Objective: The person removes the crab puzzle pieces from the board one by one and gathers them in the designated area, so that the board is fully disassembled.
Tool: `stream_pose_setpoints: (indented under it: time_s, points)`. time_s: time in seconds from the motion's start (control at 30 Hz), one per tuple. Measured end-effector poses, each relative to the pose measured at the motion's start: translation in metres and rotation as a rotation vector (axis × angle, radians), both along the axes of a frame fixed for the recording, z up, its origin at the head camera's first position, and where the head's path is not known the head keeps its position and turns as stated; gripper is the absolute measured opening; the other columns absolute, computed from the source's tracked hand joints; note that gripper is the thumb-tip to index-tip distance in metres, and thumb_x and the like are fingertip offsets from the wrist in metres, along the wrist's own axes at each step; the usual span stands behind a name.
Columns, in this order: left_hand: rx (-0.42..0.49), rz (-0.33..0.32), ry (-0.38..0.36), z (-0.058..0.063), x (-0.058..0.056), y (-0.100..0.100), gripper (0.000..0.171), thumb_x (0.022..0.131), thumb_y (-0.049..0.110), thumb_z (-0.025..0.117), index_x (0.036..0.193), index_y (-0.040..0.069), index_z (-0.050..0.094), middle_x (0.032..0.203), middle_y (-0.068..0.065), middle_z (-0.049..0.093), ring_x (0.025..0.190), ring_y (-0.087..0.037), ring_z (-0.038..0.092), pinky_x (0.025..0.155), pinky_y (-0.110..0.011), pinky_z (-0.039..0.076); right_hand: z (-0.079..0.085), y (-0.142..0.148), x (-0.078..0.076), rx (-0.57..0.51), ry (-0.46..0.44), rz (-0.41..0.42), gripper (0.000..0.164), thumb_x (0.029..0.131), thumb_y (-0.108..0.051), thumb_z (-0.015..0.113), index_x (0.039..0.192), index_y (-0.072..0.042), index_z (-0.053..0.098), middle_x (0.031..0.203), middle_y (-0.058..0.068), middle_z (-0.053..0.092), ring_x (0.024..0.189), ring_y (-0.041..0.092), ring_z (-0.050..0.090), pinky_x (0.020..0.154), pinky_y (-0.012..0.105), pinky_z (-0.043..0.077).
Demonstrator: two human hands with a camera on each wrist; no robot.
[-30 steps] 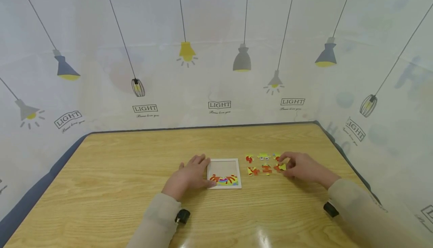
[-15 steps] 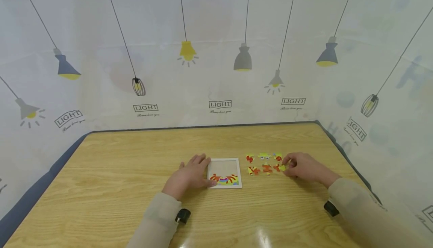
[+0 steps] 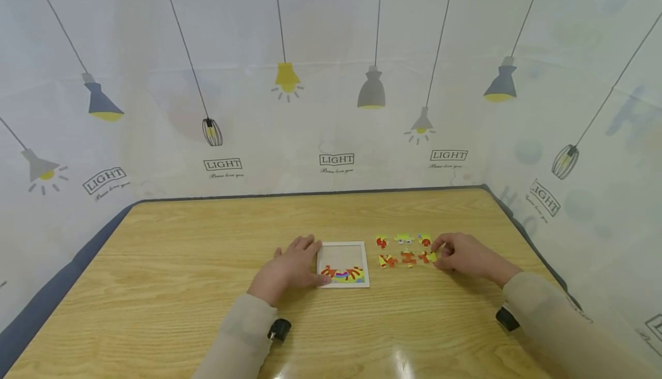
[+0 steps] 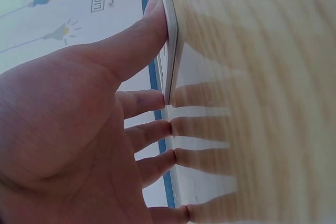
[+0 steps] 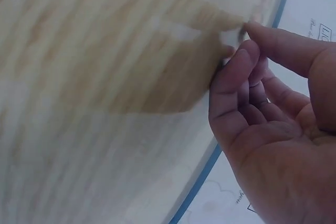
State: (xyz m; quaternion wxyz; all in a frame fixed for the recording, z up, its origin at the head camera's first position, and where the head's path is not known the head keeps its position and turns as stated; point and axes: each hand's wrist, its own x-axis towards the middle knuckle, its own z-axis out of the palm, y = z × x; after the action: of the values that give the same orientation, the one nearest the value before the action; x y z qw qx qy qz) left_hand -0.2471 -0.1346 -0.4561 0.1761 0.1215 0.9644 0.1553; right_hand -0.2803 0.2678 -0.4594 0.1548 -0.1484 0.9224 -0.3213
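Puzzle pieces (image 3: 408,258), six in two rows, lie flat on the table (image 3: 207,241) just right of the frame (image 3: 365,265). My left hand (image 3: 292,267), fingers straight and spread, rests at the frame's left side, its thumb on the near left corner. The near strip (image 3: 342,276) inside is filled; beyond it, the far part is bare. My right hand (image 3: 462,256) pinches the right end of the near right piece (image 3: 424,257) between finger and thumb. A second ago a finger overlapped the far right piece (image 3: 426,242); now my hand sits slightly farther right, baring it. The frame looks unchanged, so I judge one piece in play, none added.
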Motion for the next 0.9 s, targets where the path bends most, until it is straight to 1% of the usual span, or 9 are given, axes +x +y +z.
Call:
stream_pose_setpoints:
  time_s: [0.1,0.2,0.33,0.47,0.5,0.63,0.7,0.77,0.9]
  points:
    - [0.0,0.001,0.003,0.0,-0.001,0.001,0.091,0.098,0.052,0.074,0.169,0.015,0.031,0.18,-0.01,0.02,0.168,-0.035,0.016,0.13,-0.074,0.014,0.006,-0.005,-0.001,-0.017,0.009,-0.02,0.029,0.097,-0.016,0.075,0.122,-0.003,0.068,0.081,0.004,0.061,0.067,0.015,0.053,0.059,0.029,0.046]
    - [-0.007,0.0,0.004,0.002,-0.001,0.001,0.091,0.098,0.052,0.074,0.169,0.015,0.031,0.18,-0.01,0.02,0.168,-0.035,0.015,0.131,-0.073,0.013,0.017,-0.019,-0.003,-0.031,0.046,-0.019,0.03,0.099,-0.018,0.073,0.124,-0.003,0.069,0.083,0.006,0.065,0.067,0.017,0.056,0.058,0.03,0.048]
    - [-0.007,-0.003,-0.005,0.004,0.0,0.001,0.092,0.098,0.053,0.073,0.169,0.015,0.03,0.18,-0.01,0.019,0.168,-0.035,0.015,0.131,-0.073,0.013,0.035,-0.052,-0.003,-0.032,0.079,0.009,0.031,0.099,-0.021,0.074,0.124,-0.003,0.07,0.088,0.007,0.068,0.07,0.021,0.062,0.061,0.031,0.051]
    - [0.006,-0.008,0.0,0.005,0.003,0.0,0.091,0.097,0.054,0.073,0.168,0.013,0.033,0.179,-0.011,0.022,0.167,-0.037,0.018,0.13,-0.073,0.016,0.043,-0.093,-0.002,-0.056,0.042,0.037,0.028,0.099,-0.019,0.075,0.121,-0.003,0.07,0.089,0.01,0.071,0.07,0.022,0.066,0.061,0.031,0.052]
    - [0.004,-0.007,0.001,0.002,0.002,0.0,0.092,0.097,0.055,0.073,0.168,0.014,0.032,0.179,-0.011,0.021,0.167,-0.037,0.017,0.13,-0.073,0.016,0.044,-0.103,-0.001,-0.067,0.031,0.042,0.027,0.099,-0.018,0.075,0.12,-0.003,0.07,0.087,0.009,0.071,0.068,0.022,0.065,0.059,0.03,0.051]
    - [-0.003,-0.008,-0.008,0.002,0.001,-0.001,0.092,0.098,0.055,0.072,0.169,0.014,0.032,0.179,-0.01,0.021,0.167,-0.036,0.016,0.13,-0.073,0.016,0.041,-0.138,0.003,-0.111,-0.033,0.063,0.022,0.1,-0.014,0.074,0.118,-0.003,0.07,0.081,0.01,0.071,0.06,0.02,0.063,0.053,0.031,0.05]
    - [-0.01,-0.006,-0.011,0.002,0.0,-0.001,0.092,0.097,0.056,0.073,0.168,0.014,0.032,0.179,-0.01,0.022,0.167,-0.036,0.017,0.13,-0.073,0.017,0.039,-0.152,0.004,-0.117,-0.052,0.068,0.02,0.1,-0.014,0.074,0.117,-0.003,0.071,0.078,0.009,0.07,0.059,0.019,0.063,0.053,0.031,0.052]
    - [-0.022,-0.007,-0.017,0.004,0.0,0.0,0.092,0.098,0.057,0.072,0.169,0.015,0.031,0.179,-0.01,0.022,0.167,-0.035,0.017,0.13,-0.073,0.017,0.035,-0.165,0.005,-0.113,-0.062,0.08,0.018,0.1,-0.013,0.074,0.116,-0.003,0.072,0.082,0.011,0.072,0.061,0.016,0.063,0.055,0.029,0.054]
    - [-0.024,-0.012,0.0,-0.005,-0.006,-0.002,0.095,0.095,0.062,0.072,0.169,0.016,0.033,0.179,-0.009,0.022,0.167,-0.036,0.018,0.127,-0.077,0.018,0.022,-0.184,0.006,-0.11,-0.079,0.103,0.012,0.101,-0.013,0.073,0.111,-0.006,0.074,0.081,0.009,0.074,0.06,0.014,0.063,0.058,0.025,0.054]
